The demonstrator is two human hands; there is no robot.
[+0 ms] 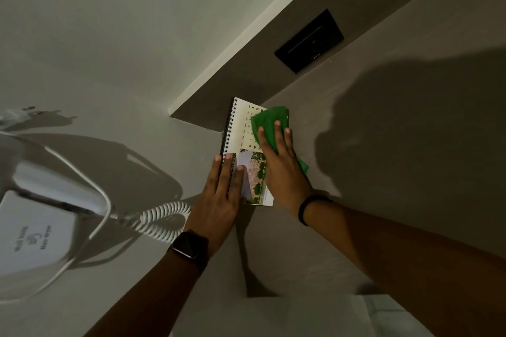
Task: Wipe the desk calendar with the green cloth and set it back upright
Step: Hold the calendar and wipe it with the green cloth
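Note:
The spiral-bound desk calendar (241, 128) lies flat on the brown desk top (397, 145), its black wire binding along the left edge. My left hand (221, 194) presses flat on its near left part, fingers spread over the month heading. My right hand (279, 164) lies flat on the green cloth (269, 120), which covers the calendar's far right corner; a cloth end sticks out to the right of the wrist. A dark watch sits on my left wrist and a black band on my right.
A white wall-mounted hair dryer (32, 238) with a coiled cord (161, 219) hangs on the wall at the left. A black socket plate (309, 41) is set in the brown panel behind the desk. A white surface (315, 314) shows at the bottom edge.

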